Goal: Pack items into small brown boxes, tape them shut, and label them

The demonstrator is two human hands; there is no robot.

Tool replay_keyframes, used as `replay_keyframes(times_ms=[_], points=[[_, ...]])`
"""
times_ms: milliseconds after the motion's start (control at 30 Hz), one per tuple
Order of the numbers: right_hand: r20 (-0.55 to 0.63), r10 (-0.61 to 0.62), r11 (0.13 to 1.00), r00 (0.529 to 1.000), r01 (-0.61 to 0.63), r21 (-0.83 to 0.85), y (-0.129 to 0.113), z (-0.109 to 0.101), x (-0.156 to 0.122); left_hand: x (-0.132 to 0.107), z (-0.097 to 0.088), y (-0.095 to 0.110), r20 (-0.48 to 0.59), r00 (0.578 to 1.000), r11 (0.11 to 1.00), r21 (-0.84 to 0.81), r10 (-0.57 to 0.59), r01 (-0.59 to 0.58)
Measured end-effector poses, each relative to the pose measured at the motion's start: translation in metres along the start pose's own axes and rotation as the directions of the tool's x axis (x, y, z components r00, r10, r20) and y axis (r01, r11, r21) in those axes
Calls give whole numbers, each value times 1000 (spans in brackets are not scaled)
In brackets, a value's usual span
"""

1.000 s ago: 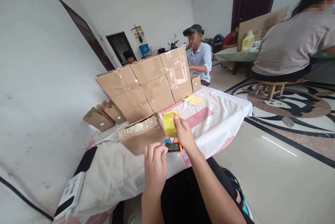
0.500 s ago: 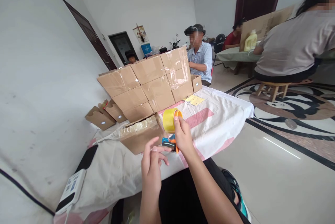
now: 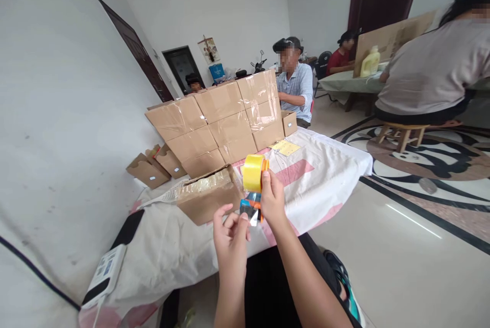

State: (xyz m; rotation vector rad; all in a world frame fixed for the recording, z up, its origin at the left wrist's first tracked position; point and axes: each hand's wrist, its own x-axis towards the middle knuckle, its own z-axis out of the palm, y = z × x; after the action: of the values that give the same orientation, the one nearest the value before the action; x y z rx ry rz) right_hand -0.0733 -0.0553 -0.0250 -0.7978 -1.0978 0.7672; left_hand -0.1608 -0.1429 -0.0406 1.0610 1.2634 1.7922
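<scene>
My right hand (image 3: 272,196) is closed round the orange frame of a tape dispenser (image 3: 255,204), holding it above the near part of the table. A yellow roll of packing tape (image 3: 253,172) sits on the dispenser, with the blue and black cutting end turned down towards my left hand (image 3: 230,233). The left thumb and fingers are drawn together at a short clear flap of tape (image 3: 253,218) by the cutter. Just beyond my left hand stands an open cardboard box (image 3: 209,203) with clear tape along its upper side.
Taped cardboard boxes (image 3: 229,129) form a wall across the table. Small open boxes (image 3: 149,170) stand at the left, and a yellow card (image 3: 286,147) lies behind the tape. A white power strip (image 3: 105,274) rests at the left edge. A person (image 3: 297,83) sits opposite.
My left hand has moved right and its fingers have closed in at the tape's loose end. The dispenser has turned slightly, and a clear flap now shows by the cutter.
</scene>
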Motion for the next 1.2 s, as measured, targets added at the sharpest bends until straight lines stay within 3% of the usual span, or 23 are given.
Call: replay_keyframes(times_ms=[100,233,700,967,1200], points=[[-9,-30,999,1000,30,-43,0,-3,2,-6,-1,-5,20,1000,1000,-5,-6,6],[3,26,1000,1000,-26,16,2,-2,2,-17,-7,-9,37,998,998,42,-46,44],[101,114,991,988,-120,57,4,9,-3,-47,-34,-16,-32,999,983,182,-9,15],[84,146,988,986,-149,35,17,11,1,-70,-39,-17,-103,992,985,147,-71,86],[37,146,989,989,-147,20,19,-4,12,-102,-35,-28,-226,973,986,148,-43,78]])
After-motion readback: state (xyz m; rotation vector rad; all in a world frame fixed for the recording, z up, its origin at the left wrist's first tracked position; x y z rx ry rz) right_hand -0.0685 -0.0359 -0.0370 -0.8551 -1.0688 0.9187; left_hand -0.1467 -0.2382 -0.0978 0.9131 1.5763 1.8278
